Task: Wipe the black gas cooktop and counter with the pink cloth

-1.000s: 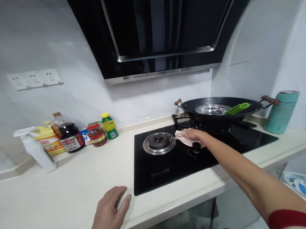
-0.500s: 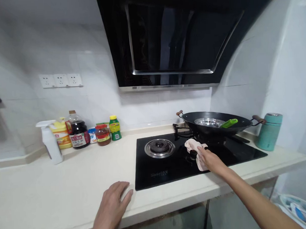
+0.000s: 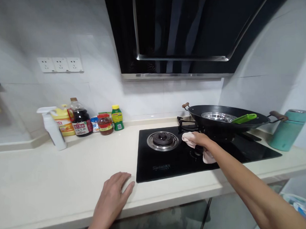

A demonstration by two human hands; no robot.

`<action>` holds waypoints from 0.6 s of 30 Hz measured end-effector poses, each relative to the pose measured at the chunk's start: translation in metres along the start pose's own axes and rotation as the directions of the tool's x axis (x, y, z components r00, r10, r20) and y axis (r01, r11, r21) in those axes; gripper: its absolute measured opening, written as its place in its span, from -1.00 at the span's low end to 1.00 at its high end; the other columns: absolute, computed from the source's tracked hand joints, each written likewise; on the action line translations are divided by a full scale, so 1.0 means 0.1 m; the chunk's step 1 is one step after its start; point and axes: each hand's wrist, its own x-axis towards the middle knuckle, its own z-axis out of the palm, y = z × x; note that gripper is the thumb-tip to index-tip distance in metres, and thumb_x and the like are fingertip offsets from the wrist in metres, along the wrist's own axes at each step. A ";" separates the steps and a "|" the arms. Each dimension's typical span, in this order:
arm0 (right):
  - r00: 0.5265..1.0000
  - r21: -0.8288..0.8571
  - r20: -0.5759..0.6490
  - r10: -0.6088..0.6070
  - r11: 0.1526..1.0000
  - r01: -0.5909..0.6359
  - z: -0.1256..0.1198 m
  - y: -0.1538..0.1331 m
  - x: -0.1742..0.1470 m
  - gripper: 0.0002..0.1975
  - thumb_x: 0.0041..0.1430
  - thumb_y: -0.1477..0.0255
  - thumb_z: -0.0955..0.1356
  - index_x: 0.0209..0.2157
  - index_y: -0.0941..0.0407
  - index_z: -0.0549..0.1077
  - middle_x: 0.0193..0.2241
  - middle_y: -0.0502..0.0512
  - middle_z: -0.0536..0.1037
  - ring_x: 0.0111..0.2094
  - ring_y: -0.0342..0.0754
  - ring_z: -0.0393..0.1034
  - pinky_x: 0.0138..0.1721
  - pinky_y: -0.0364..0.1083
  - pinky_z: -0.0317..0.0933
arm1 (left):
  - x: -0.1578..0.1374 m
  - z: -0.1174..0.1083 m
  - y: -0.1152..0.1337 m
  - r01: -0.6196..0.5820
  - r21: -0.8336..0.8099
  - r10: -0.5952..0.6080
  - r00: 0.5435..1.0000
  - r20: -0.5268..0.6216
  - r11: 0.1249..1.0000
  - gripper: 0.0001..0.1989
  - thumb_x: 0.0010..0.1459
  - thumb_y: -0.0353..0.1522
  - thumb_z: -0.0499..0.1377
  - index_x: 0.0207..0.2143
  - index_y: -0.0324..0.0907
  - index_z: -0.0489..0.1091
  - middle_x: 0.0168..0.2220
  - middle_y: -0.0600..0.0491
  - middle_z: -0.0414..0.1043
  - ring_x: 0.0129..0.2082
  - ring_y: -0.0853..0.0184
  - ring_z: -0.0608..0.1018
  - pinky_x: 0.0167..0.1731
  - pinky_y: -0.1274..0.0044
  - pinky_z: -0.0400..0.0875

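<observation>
My right hand [image 3: 201, 139] presses a pale pink cloth [image 3: 188, 139] on the black glass gas stove [image 3: 155, 170], between the left burner [image 3: 163, 141] and the wok. Part of the cloth trails toward the front, behind a black control knob [image 3: 199, 150]. My fingers are closed over the cloth and partly hidden by the hand's back. On the cream countertop [image 3: 70, 185], my left hand [image 3: 114, 192] rests with fingers stretched and thumb apart, just left of the stove's front corner, holding nothing.
A black wok [image 3: 206, 120] with a steel strainer [image 3: 219, 117] and a green handle [image 3: 244, 118] inside sits on the right burner. Beside it stands a teal flask [image 3: 287, 132]. A spray bottle [image 3: 53, 129], a soy sauce bottle [image 3: 81, 122] and a red-lidded jar [image 3: 105, 125] line the left wall. The range hood [image 3: 175, 36] hangs above.
My right hand has slid the cloth farther back on the stove, toward the rear between burner and wok. The left hand stays in place on the counter. The view has tilted slightly down.
</observation>
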 end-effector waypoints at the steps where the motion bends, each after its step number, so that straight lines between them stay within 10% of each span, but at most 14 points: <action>1: 1.000 -0.009 0.014 -0.010 1.000 0.011 0.01 -0.08 0.08 -0.62 0.35 0.22 0.37 0.10 0.10 0.43 0.09 0.16 0.47 0.01 0.05 0.44 0.01 0.12 0.39 | 0.00 0.02 -0.02 0.002 0.004 -0.001 1.000 -0.005 1.000 -0.67 0.31 -0.13 0.12 -0.05 -0.06 0.54 -0.01 0.00 0.59 0.05 0.10 0.56 0.07 0.23 0.42; 8: 0.992 -0.045 0.078 -0.102 0.993 0.106 0.24 -0.74 0.16 -0.58 0.34 0.22 0.38 0.13 0.12 0.40 0.09 0.19 0.46 0.02 0.06 0.44 0.02 0.16 0.38 | -0.01 0.06 -0.05 0.007 0.022 -0.006 0.999 -0.036 1.000 -0.67 0.32 -0.13 0.11 -0.05 -0.07 0.54 -0.01 -0.03 0.59 0.05 0.09 0.56 0.09 0.20 0.41; 18: 0.957 0.009 0.066 -0.282 0.959 0.282 0.23 -1.12 -0.79 -0.53 0.31 0.19 0.34 0.16 0.12 0.34 0.07 0.26 0.46 0.03 0.14 0.41 0.04 0.15 0.26 | 0.02 0.00 0.03 0.003 0.015 -0.003 1.000 0.022 1.000 -0.66 0.32 -0.14 0.10 -0.03 -0.09 0.53 0.02 -0.05 0.56 0.07 0.08 0.52 0.09 0.21 0.37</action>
